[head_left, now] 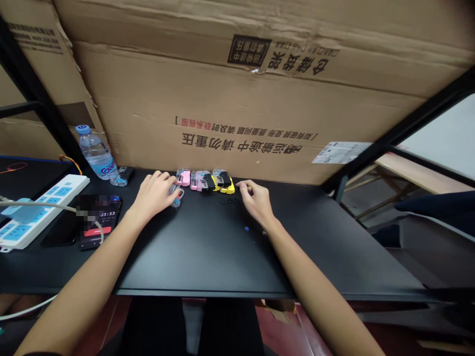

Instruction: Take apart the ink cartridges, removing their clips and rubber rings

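My left hand [158, 193] is closed over a small clear plastic piece [175, 199] with blue and reddish parts and a pale loop at its right side. The palm and fingers hide much of it. Right of it, along the cardboard, stand a pink-and-clear piece [183, 177], a pink-and-black piece [203, 182] and a yellow-and-black piece [223, 181]. Just right of the yellow one, my right hand [256, 198] has its fingers curled together. A tiny dark, goldish bit shows at them, too small to name. Several small black rings [230, 201] lie between the hands.
A tall cardboard sheet [222, 99] backs the black table [208, 247]. At left are a water bottle [97, 153], another clear-and-black piece [122, 176], a power strip [55, 198] with a cable, and a phone [106, 220]. A small blue disc [247, 228] lies near my right wrist.
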`<state>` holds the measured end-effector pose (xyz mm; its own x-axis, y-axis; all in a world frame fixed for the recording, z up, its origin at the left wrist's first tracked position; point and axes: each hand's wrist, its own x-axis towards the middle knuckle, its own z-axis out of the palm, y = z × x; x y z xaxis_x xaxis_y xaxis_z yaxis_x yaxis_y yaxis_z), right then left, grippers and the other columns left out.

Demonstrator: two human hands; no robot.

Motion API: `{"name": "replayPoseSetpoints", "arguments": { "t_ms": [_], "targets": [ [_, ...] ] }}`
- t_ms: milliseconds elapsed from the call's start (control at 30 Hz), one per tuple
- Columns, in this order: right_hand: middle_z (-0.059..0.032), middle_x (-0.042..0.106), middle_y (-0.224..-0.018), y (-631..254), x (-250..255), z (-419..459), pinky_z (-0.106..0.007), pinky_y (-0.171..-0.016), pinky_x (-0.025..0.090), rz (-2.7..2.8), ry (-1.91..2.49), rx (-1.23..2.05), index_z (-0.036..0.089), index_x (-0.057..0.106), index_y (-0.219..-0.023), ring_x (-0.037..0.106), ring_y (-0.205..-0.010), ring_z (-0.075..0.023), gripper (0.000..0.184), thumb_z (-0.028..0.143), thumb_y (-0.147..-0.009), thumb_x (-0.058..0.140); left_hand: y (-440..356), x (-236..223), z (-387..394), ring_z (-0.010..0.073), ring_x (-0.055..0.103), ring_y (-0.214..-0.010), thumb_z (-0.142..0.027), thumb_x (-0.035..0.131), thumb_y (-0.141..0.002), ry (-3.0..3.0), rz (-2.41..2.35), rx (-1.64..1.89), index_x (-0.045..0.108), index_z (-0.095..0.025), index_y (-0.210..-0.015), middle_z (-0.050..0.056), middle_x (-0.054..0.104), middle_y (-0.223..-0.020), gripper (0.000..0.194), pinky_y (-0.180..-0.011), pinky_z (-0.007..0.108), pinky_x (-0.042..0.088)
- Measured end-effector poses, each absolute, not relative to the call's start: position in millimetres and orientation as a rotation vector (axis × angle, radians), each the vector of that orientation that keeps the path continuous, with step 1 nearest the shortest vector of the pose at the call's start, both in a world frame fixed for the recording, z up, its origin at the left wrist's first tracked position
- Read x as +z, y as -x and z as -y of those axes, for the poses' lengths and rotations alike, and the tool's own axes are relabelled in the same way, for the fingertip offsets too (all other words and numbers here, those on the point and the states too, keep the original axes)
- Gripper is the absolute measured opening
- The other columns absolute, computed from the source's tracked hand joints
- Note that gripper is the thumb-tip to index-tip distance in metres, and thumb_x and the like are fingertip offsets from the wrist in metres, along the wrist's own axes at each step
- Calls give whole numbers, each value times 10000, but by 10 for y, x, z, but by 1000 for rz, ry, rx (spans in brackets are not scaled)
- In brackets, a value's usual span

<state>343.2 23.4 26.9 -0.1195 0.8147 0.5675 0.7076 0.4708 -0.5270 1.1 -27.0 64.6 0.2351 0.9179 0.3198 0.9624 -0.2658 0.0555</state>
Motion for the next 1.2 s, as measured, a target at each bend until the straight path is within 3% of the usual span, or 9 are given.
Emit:
{"name": "replayPoseSetpoints", "arguments": {
  "t_ms": [133, 200, 300, 500, 767, 867, 1033, 1200],
  "targets": [
    [-148, 765, -1203, -3158, 235, -34, -342, -800, 583, 2201, 1063, 96, 191, 784, -976, 744, -822, -205, 332, 330, -1053, 492, -38, 568, 346, 440, 522, -1426, -655, 554, -1021, 2416, 1927, -248, 648, -179, -1420, 212, 594, -1537, 628, -1116, 567, 481],
    [-163, 650, -1498, -3025, 217, 59, -349, -765, 613, 2374, 1107, 45, 199, 798, -1071, 756, -778, -179, 301, 330, -1043, 529, -53, 526, 398, 488, 372, -1565, -788, 519, -981, 2476, 1992, -218, 611, -214, -1483, 215, 444, -1693, 768, -1192, 620, 410],
    [-194, 518, -1659, -2881, 210, 118, -384, -728, 638, 2529, 1233, -111, 184, 782, -1241, 782, -774, -208, 360, 338, -1050, 518, -44, 476, 448, 545, 254, -1617, -922, 492, -897, 2523, 2071, -228, 654, -266, -1449, 207, 347, -1759, 872, -1221, 694, 328],
    [-218, 422, -1726, -2822, 211, 42, -404, -662, 636, 2597, 1333, -262, 155, 740, -1319, 798, -764, -251, 410, 330, -1053, 481, 66, 415, 408, 567, 442, -1488, -950, 489, -862, 2557, 2167, -245, 692, -235, -1381, 260, 521, -1621, 906, -1104, 699, 439],
    [-221, 353, -1759, -2800, 148, 24, -413, -665, 646, 2620, 1341, -262, 138, 656, -1458, 810, -811, -275, 484, 338, -1055, 479, 119, 445, 362, 591, 277, -1598, -901, 551, -870, 2514, 2284, -78, 550, -230, -1589, 269, 367, -1736, 983, -1173, 714, 376],
    [-216, 318, -1776, -2813, 113, -8, -424, -696, 666, 2598, 1319, -236, 126, 642, -1459, 813, -840, -276, 483, 333, -1049, 492, 102, 457, 338, 585, 278, -1602, -865, 541, -908, 2476, 2297, -60, 518, -235, -1624, 275, 336, -1750, 954, -1188, 718, 359],
    [-215, 380, -1750, -2851, 61, -49, -425, -659, 673, 2558, 1224, -243, 131, 642, -1449, 810, -871, -281, 465, 300, -1056, 459, 46, 401, 276, 621, 295, -1576, -773, 603, -935, 2287, 2331, -87, 459, -181, -1663, 312, 307, -1748, 949, -1186, 729, 347],
    [-203, 503, -1676, -2860, 79, -23, -401, -599, 660, 2495, 1140, -244, 158, 686, -1403, 805, -904, -283, 438, 299, -1084, 423, 42, 282, 186, 593, 112, -1646, -943, 487, -872, 2259, 2416, -205, 315, -201, -1739, 268, 172, -1802, 1154, -1252, 740, 246]
  ]
}}
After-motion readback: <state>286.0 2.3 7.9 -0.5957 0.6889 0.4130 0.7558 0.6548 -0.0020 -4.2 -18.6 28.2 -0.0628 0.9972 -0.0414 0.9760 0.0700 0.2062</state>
